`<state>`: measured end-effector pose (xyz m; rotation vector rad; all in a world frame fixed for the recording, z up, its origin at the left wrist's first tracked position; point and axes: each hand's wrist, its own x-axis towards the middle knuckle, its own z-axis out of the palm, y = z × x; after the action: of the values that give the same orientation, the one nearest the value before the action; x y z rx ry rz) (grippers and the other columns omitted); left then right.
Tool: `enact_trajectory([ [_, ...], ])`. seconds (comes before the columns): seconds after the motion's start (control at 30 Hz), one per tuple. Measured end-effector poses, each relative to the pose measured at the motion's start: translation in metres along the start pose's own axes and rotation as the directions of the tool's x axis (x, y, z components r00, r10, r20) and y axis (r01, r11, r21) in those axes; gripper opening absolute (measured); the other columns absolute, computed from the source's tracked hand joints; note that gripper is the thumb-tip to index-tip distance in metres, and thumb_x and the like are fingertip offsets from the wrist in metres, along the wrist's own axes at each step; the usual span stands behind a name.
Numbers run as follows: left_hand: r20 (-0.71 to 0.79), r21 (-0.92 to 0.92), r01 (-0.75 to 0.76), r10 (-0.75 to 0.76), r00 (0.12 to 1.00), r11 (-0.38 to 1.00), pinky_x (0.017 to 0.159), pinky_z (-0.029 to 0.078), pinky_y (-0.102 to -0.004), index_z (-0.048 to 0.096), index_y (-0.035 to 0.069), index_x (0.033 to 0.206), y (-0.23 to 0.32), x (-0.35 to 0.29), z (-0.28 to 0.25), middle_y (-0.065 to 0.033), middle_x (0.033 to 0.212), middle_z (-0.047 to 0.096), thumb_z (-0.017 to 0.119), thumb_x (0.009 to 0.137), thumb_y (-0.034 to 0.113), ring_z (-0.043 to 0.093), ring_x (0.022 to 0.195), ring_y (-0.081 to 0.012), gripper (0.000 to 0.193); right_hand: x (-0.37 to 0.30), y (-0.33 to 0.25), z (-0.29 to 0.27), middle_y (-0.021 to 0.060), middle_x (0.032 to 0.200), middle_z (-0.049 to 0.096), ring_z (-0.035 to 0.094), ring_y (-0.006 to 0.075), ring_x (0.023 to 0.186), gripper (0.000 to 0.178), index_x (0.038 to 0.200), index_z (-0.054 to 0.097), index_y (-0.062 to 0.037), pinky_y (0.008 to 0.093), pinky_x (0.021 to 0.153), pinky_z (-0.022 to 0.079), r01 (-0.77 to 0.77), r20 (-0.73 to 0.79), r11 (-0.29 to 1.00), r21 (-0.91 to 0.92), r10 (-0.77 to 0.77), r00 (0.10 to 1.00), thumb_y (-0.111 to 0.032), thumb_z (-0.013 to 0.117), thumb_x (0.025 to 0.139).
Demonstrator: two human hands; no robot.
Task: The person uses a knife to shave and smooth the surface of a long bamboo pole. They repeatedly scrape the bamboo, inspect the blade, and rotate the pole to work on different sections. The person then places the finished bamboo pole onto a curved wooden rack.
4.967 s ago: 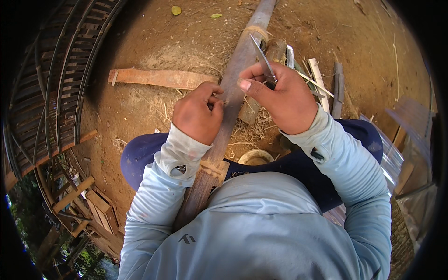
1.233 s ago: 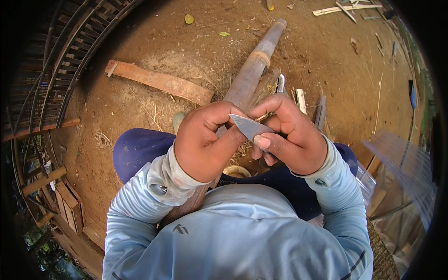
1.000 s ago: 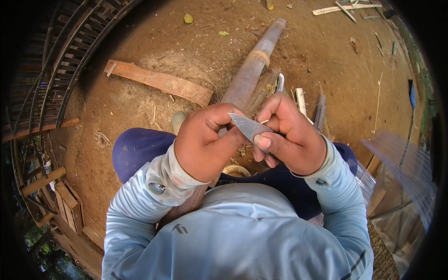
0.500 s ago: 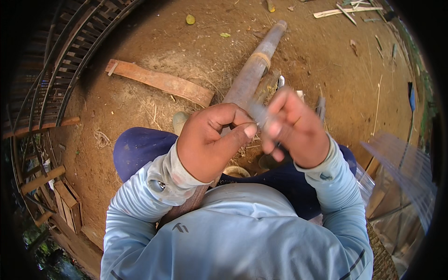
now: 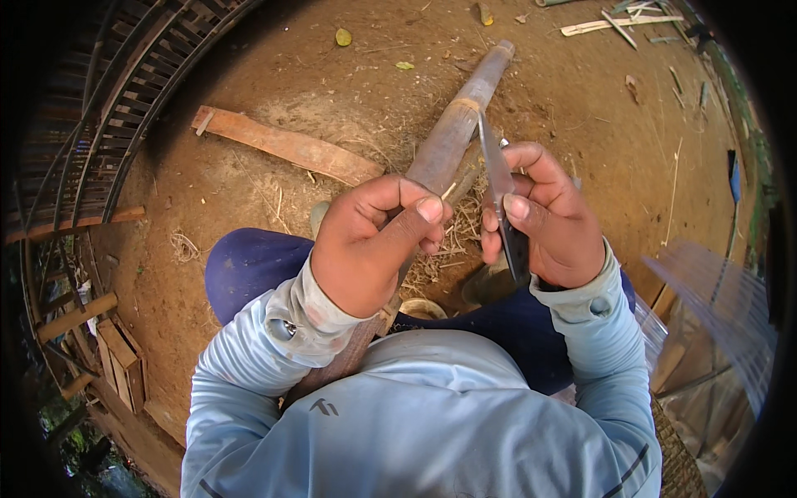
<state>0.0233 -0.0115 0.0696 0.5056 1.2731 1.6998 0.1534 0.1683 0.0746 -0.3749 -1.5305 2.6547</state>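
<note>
The pole (image 5: pixel 440 153) slopes away beneath the work; the board (image 5: pixel 286 145) lies to its left. The left hand (image 5: pixel 369 236) sits over the pole, thumb and forefinger pinching the sliver. The right hand (image 5: pixel 560 220), right of the pole, grips the knife (image 5: pixel 496 170), fingers curled at the handle and thumb against its side. The sliver (image 5: pixel 449 191) projects at the pole's right edge, apart from the blade. Caution: little length protrudes, so a slipping stroke could cut the left thumb; a loose pinch could let the sliver twist or drop; excess pressure could snap it.
</note>
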Motion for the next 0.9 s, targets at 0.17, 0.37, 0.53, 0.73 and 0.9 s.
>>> enact_trajectory([
  [0.17,-0.03,0.008,-0.018,0.019,0.999,1.0,0.075,0.048,-0.0294,0.064,-0.002,0.095,-0.002,0.002,-0.002,-0.008,0.087,0.066,0.059,0.098,0.016,0.06,0.079,-0.0141,0.019,0.001,0.0,0.001,0.0067,0.097,0.061,0.063,0.0167,0.081,0.045,0.135,0.04,-0.0008,0.0291,0.072,0.052,-0.001,-0.003,0.984,-0.177,0.001,1.0,-0.019,0.06,0.099],
  [0.37,-0.055,0.079,-0.041,0.045,0.997,0.996,0.074,0.048,-0.0269,0.064,-0.002,0.096,-0.003,0.001,0.0,-0.0063,0.086,0.066,0.059,0.098,0.013,0.059,0.078,-0.0114,0.016,-0.004,0.0,0.016,0.0117,0.089,0.061,0.062,0.0223,0.075,0.051,0.139,0.037,0.0019,0.033,0.07,0.048,0.278,0.186,0.544,-0.792,-0.219,0.958,-0.031,0.052,0.102],
  [0.53,-0.064,0.1,-0.131,0.138,0.988,0.986,0.071,0.048,-0.0235,0.065,0.0,0.095,-0.009,-0.003,0.007,-0.0029,0.084,0.066,0.061,0.095,0.005,0.061,0.079,-0.0081,0.006,0.001,0.013,0.02,0.0144,0.077,0.059,0.063,0.0318,0.067,0.051,0.136,0.039,0.0026,0.0382,0.059,0.049,0.392,0.248,0.352,-0.85,-0.388,0.888,-0.031,0.053,0.1],
  [0.73,-0.064,0.197,-0.144,0.159,0.985,0.97,0.072,0.049,-0.0268,0.064,0.001,0.095,-0.016,-0.007,0.009,-0.0074,0.088,0.069,0.059,0.09,0.001,0.065,0.083,-0.0131,0.007,0.004,0.027,0.021,0.0161,0.083,0.06,0.063,0.0333,0.065,0.047,0.125,0.044,0.0009,0.0394,0.056,0.05,0.424,0.258,0.237,-0.874,-0.513,0.819,-0.036,0.056,0.099],
  [0.9,-0.073,0.3,-0.169,0.2,0.977,0.939,0.072,0.05,-0.0302,0.064,0.001,0.094,-0.015,-0.009,0.008,-0.0128,0.087,0.068,0.059,0.086,0.0,0.068,0.081,-0.0213,0.01,0.005,0.029,0.021,0.0182,0.095,0.06,0.063,0.0334,0.066,0.047,0.121,0.044,0.0015,0.04,0.057,0.051,0.45,0.286,0.203,-0.87,-0.536,0.795,-0.038,0.056,0.098],
])
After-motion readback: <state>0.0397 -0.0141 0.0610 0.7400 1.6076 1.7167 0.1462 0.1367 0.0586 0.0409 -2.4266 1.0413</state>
